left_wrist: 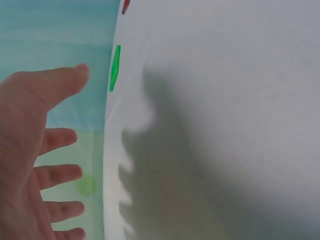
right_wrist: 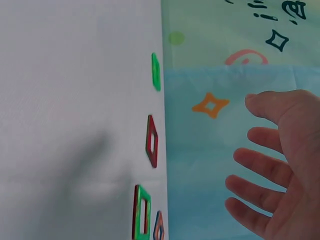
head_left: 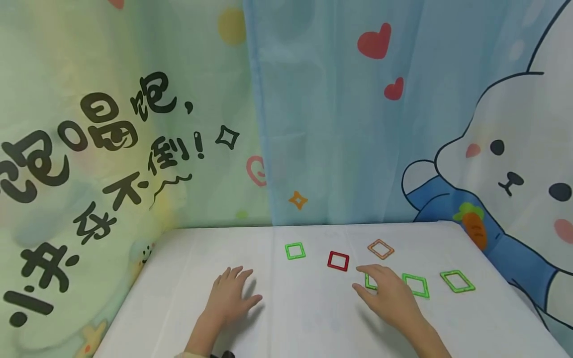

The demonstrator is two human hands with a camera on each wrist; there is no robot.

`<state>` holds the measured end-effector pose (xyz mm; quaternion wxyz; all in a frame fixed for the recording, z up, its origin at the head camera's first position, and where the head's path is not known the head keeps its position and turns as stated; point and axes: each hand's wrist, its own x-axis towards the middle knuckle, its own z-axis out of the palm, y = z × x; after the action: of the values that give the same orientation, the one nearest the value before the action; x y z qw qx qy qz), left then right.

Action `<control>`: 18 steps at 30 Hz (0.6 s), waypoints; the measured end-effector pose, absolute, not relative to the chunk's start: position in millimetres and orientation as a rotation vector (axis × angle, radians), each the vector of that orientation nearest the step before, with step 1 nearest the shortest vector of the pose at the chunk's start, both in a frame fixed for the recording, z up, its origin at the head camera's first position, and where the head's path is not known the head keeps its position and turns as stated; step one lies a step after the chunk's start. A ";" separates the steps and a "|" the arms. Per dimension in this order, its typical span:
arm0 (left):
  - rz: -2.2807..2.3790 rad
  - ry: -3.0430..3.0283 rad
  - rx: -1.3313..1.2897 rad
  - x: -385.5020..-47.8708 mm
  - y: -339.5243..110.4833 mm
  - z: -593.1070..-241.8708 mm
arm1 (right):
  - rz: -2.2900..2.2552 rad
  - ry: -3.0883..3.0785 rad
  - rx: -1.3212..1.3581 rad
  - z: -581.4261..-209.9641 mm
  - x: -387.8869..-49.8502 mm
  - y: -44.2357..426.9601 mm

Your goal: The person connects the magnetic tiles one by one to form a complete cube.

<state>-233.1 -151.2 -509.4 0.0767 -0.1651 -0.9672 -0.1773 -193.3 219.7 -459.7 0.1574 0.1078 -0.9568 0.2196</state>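
My left hand (head_left: 230,297) hovers over the left half of the white table, fingers spread and holding nothing; its shadow falls on the cloth in the left wrist view. On the right, my other hand (head_left: 388,296) is raised above the table with thumb and fingers apart, also holding nothing. It partly covers one green square frame (head_left: 370,284). Beyond the hands lie a green square frame (head_left: 295,251), a red square frame (head_left: 338,261) and an orange square frame (head_left: 381,242). Right of my right hand are two more green frames, a nearer one (head_left: 425,293) and a farther one (head_left: 473,287).
The white tabletop (head_left: 309,318) ends at a hanging curtain (head_left: 322,149) printed with hearts, writing and a white cartoon animal. A small dark object (head_left: 228,354) shows at the bottom edge, by the left sleeve.
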 end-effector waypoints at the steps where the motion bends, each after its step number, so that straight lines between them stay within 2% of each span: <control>1: -0.541 -2.884 -0.498 -234.0 -149.6 -509.7 | 0.643 -2.735 0.306 -460.7 -192.2 217.8; 18: -0.879 -2.738 -0.520 -295.8 -129.6 -527.8 | 0.795 -2.723 0.387 -457.3 -199.8 201.0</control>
<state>-295.8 -129.6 -527.8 0.1095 -0.1770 -0.9313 -0.2991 -199.8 201.0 -457.3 0.1387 0.1338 -0.9419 0.2750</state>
